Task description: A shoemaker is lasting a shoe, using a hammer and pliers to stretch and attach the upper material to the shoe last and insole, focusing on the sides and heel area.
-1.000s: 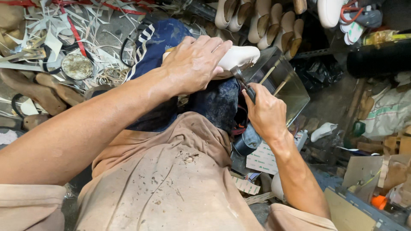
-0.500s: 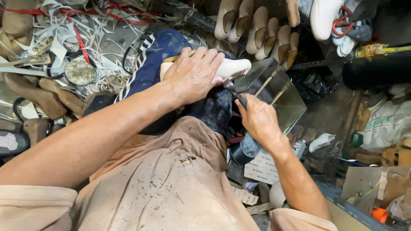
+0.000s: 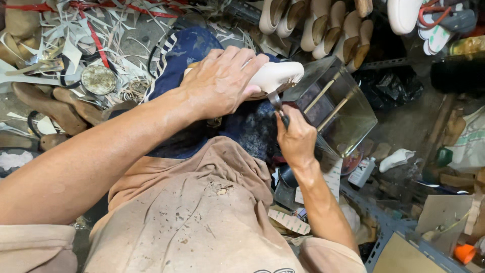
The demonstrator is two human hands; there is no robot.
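Fingers of the left hand clamp down over a pale shoe last on the lap, its long axis pointing right. Just below its toe, the right hand grips a small metal tool, tip touching the last.

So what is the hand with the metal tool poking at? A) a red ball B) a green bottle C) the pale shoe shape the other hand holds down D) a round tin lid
C: the right hand grips a metal tool whose tip meets the pale shoe shape, which the left hand presses down on the dark blue cloth.
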